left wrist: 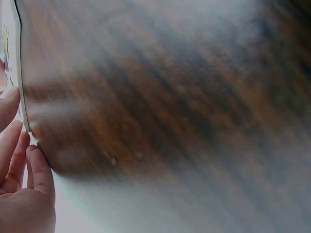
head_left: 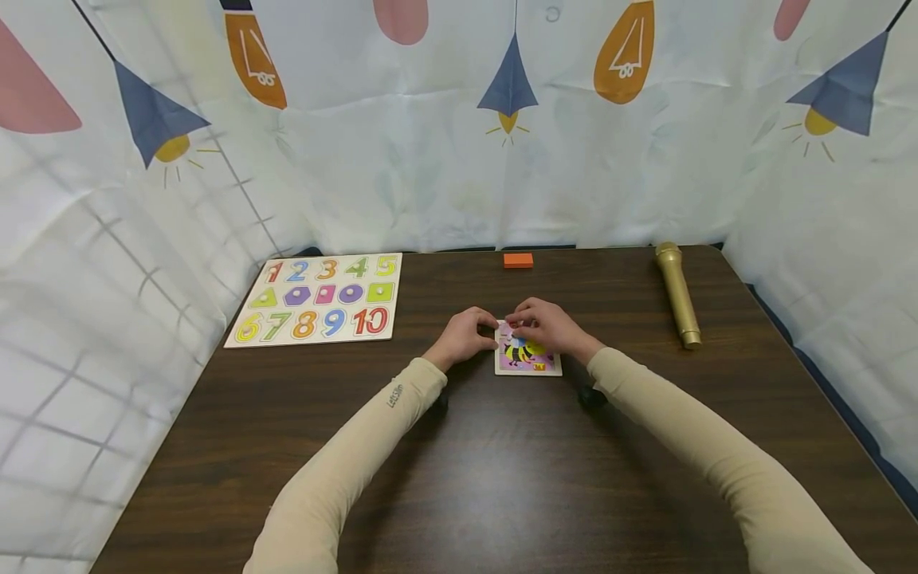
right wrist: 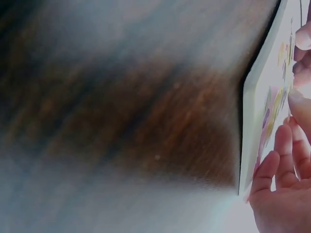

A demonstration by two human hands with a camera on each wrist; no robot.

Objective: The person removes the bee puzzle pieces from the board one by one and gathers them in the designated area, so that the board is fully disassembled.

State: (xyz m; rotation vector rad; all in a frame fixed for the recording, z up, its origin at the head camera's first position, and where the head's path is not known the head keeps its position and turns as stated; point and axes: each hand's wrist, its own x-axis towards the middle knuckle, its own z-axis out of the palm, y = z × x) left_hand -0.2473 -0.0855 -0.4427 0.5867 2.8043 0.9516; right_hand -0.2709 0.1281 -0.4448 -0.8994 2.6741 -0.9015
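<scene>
A small square bee puzzle, pink with a black-and-yellow bee, lies flat on the dark table. My left hand holds its upper left edge, the thumb at the board's side and bent fingers by the corner. Over the puzzle's upper part is my right hand, fingers bent and thumb low on the picture. Its fingertips hide part of the bee, and whether they pinch a loose piece cannot be made out. In the right wrist view the puzzle's pale rim stands beside the fingers.
A number-and-shape board lies at the back left of the table. An orange block sits near the back edge, and a gold microphone lies at the right. White printed curtains surround the table.
</scene>
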